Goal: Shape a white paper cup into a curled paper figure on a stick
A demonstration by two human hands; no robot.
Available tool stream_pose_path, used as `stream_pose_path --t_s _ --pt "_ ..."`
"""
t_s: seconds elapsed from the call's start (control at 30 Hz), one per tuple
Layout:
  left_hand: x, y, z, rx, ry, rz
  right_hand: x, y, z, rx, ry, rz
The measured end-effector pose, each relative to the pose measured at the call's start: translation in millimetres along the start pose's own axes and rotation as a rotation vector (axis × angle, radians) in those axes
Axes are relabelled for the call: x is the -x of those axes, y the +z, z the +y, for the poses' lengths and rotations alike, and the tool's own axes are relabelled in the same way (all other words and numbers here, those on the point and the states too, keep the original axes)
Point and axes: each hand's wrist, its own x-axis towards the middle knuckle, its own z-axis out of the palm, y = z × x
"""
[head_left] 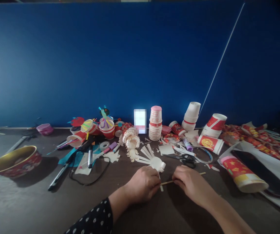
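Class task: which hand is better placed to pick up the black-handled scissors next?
Right, probably: the right hand lies closest, just below the scissors. The left hand is farther off, nearer the cut paper cup. Yet a thin wooden stick lies in its fingers, so it would release that first.

Head-worn camera faces forward, down toward hands, tabletop.

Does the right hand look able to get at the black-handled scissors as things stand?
Likely yes: the scissors lie just beyond the right hand, with nothing visibly between them, though that hand is holding a wooden stick.
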Motion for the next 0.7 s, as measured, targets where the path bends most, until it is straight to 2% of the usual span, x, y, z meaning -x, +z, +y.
stream_pose_path --t_s 0.57,0.7 --pt "-1.0 2.2 0.5 0.086 0.002 0.032 -0.7 5.1 -8.9 0.012 -0.040 0.022" --pt "-1.5 3.5 0.5 0.088 -0.022 0.031 0.3 7.1 -15.3 0.040 -0.163 0.020"
